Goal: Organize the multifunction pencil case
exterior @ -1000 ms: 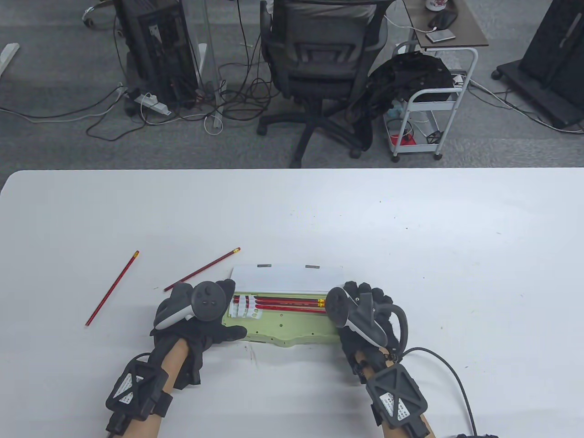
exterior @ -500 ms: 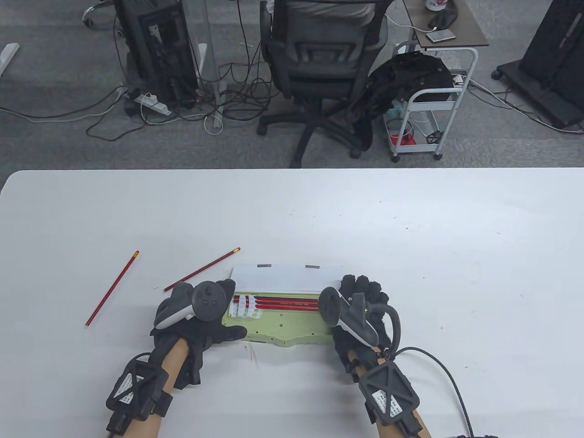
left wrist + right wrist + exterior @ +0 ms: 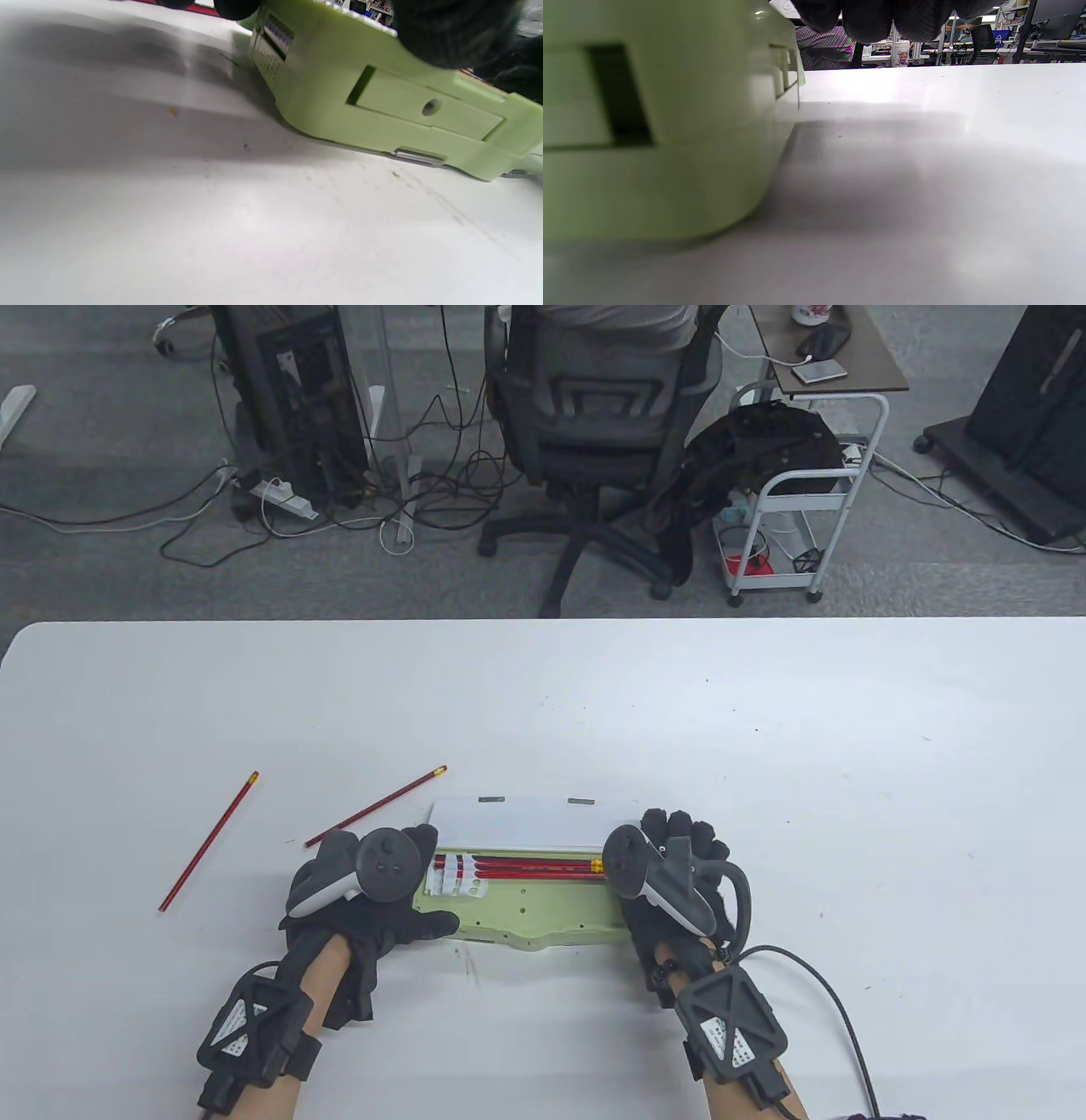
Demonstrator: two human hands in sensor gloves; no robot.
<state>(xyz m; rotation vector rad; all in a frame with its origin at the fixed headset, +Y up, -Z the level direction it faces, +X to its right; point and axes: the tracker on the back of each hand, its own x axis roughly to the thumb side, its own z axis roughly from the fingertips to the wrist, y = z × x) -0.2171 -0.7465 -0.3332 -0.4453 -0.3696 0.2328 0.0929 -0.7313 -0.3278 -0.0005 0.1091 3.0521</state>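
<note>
A light green pencil case (image 3: 543, 912) lies open near the table's front edge, its white lid (image 3: 534, 823) folded back. Red pencils (image 3: 517, 867) lie in its tray beside white clips (image 3: 454, 881). My left hand (image 3: 428, 886) grips the case's left end, with the thumb on the front edge and the fingers behind. In the left wrist view the thumb (image 3: 449, 29) presses on the case (image 3: 382, 106). My right hand (image 3: 679, 840) curls round the right end of the case; its thumb is hidden under the tracker. The right wrist view has fingertips (image 3: 874, 19) above the case's corner (image 3: 649, 127).
Two loose red pencils lie on the white table (image 3: 764, 729) left of the case, one (image 3: 208, 841) far left and one (image 3: 376, 807) just behind my left hand. A cable (image 3: 840, 1010) trails from my right wrist. An office chair (image 3: 594, 432) and a cart (image 3: 797, 500) stand beyond the far edge.
My right hand slid left over the case's right end, then back to the right and slightly farther from me. The pencils' eraser ends show again. The left hand has stayed put.
</note>
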